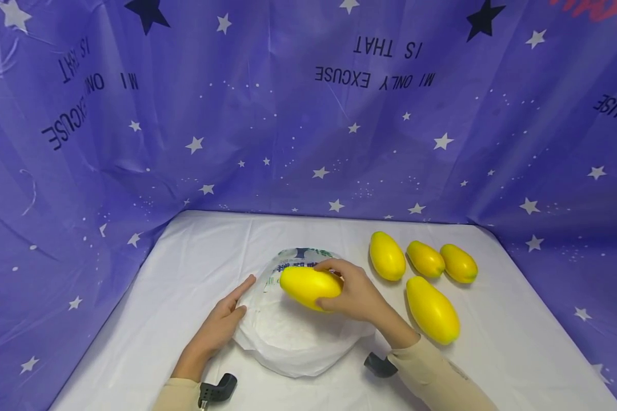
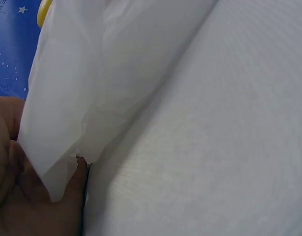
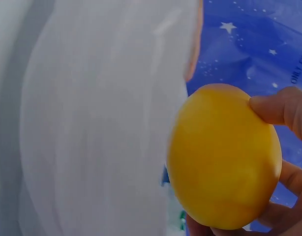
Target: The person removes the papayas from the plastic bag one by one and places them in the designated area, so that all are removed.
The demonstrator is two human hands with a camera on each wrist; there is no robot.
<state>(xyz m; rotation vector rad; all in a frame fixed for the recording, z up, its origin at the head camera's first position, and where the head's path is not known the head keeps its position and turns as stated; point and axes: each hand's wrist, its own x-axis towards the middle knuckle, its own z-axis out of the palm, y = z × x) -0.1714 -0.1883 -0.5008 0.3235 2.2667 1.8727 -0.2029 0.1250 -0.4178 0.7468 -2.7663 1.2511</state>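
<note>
A yellow papaya (image 1: 308,286) is held by my right hand (image 1: 357,291) over the wide mouth of a white plastic bag (image 1: 288,331). In the right wrist view, the thumb and fingers curve round the papaya (image 3: 225,157), which is seen end-on beside the bag's wall (image 3: 106,123). My left hand (image 1: 221,322) touches the left side of the bag, its index finger and thumb extended. A loose fold of the bag (image 2: 87,88) hangs over the left palm in the left wrist view. Blue and green print shows on the bag's far side.
To the right lie more papayas: an upright-lying one (image 1: 387,256), two smaller ones (image 1: 425,259) side by side, and a larger one (image 1: 433,311) nearer me. A white cloth covers the table (image 1: 195,257). Purple star-printed sheets (image 1: 288,142) surround it at the back and sides.
</note>
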